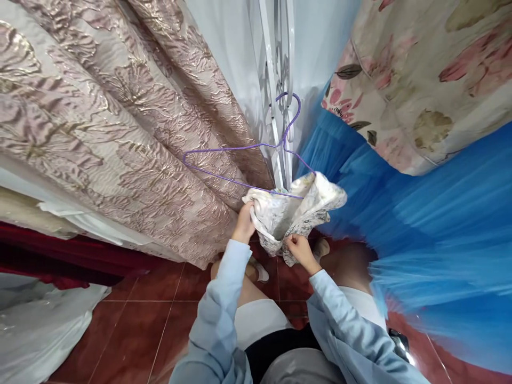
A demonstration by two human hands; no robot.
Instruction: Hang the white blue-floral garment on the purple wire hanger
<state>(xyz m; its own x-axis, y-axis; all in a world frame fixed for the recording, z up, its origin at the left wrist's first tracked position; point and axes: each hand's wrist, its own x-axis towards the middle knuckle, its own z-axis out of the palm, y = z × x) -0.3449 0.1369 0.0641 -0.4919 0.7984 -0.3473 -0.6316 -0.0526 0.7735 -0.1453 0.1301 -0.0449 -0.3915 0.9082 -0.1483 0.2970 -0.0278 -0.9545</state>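
A purple wire hanger [230, 148] hooks onto a white metal rack [276, 122]. From its right shoulder hangs a white garment [328, 194] with a small dark-and-yellow print; the hanger's left arm is bare. My left hand [245, 221] is closed on the garment's left side, near the bottom bar of the hanger. My right hand [298, 249] pinches the garment's front edge lower down. Between my hands the garment's opening gapes. Its lower part hangs over the floor, and the fingertips of both hands are partly hidden by cloth.
Pink-and-gold brocade fabric [132, 117] hangs close on the left. Blue tulle [436, 229] and a floral cloth [420, 80] hang on the right. Dark red cloth [52, 256] and white fabric [44, 325] are at lower left, above a red tiled floor [148, 320].
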